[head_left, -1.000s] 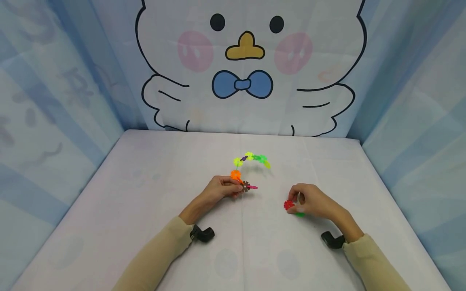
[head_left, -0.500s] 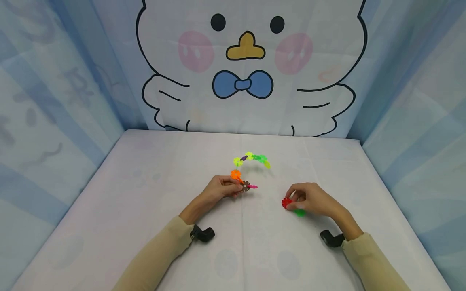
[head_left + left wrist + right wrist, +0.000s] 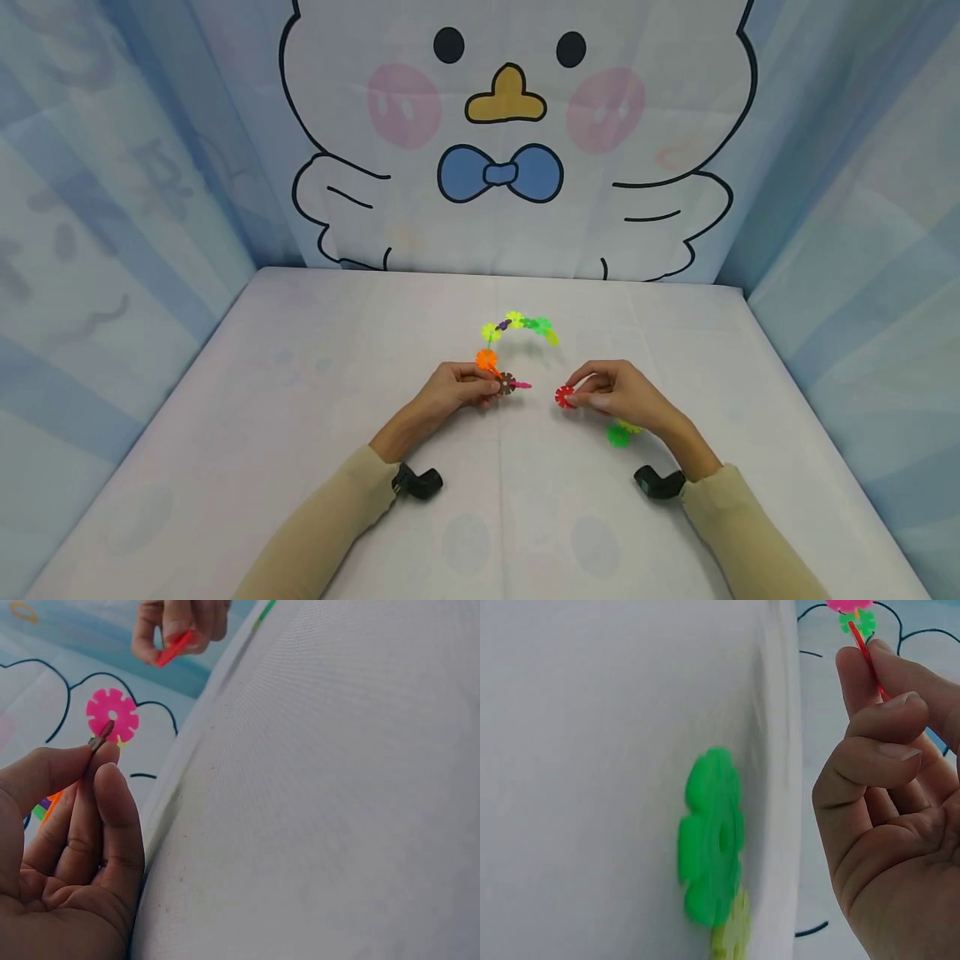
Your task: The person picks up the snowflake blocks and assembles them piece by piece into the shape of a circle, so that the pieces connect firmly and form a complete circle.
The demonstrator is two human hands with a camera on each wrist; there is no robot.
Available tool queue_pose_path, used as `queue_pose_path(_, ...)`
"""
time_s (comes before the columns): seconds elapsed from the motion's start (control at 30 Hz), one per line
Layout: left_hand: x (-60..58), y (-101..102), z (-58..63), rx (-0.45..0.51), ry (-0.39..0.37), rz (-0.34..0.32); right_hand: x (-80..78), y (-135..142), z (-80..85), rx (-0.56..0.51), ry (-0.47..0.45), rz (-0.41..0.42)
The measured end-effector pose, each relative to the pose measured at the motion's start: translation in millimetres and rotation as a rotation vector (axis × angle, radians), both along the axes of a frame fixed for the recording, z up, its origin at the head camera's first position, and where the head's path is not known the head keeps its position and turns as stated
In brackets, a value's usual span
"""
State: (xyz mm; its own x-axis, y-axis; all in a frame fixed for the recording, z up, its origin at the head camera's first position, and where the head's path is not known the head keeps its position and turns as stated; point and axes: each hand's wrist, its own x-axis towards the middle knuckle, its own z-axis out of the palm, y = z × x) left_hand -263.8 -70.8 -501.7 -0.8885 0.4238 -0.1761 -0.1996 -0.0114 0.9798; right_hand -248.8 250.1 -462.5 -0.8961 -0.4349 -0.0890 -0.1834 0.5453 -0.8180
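Note:
My left hand [image 3: 457,387] pinches a brown notched disc [image 3: 506,383] between thumb and fingers. That disc is part of a curved chain of snowflake building discs: a pink disc [image 3: 112,715] juts out to its right, an orange disc [image 3: 486,359] joins it behind, and yellow, purple and green ones arc away to the back. My right hand [image 3: 622,392] pinches a red snowflake disc [image 3: 564,397] by its edge, a short gap to the right of the pink disc. In the right wrist view the red disc [image 3: 867,660] appears edge-on between thumb and fingertip.
A green snowflake disc [image 3: 618,436] and a yellow one [image 3: 632,427] lie on the white table [image 3: 420,542] below my right hand. A cartoon-printed cloth [image 3: 510,233] hangs behind the table, with blue curtains at both sides. A black wrist camera [image 3: 422,483] sits on the left sleeve.
My right hand has moved left and farther back with the red disc, coming closer to the chain and uncovering the green and yellow discs. My left hand stays in place.

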Motion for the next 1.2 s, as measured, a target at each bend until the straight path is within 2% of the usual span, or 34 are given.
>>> queue_pose_path(0.37,0.9,2,-2.1,0.035,0.004,-0.006,-9.3,-27,-0.5,-0.063,-0.015,0.028)
queue_pose_path(0.9,0.8,-1,-1.6,0.03,0.019,-0.001,-14.5,-36,-1.5,-0.124,-0.043,0.051)
queue_pose_path(1.2,0.4,0,-0.6,0.021,0.014,-0.005,-14.5,-38,-4.6,-0.122,-0.04,0.023)
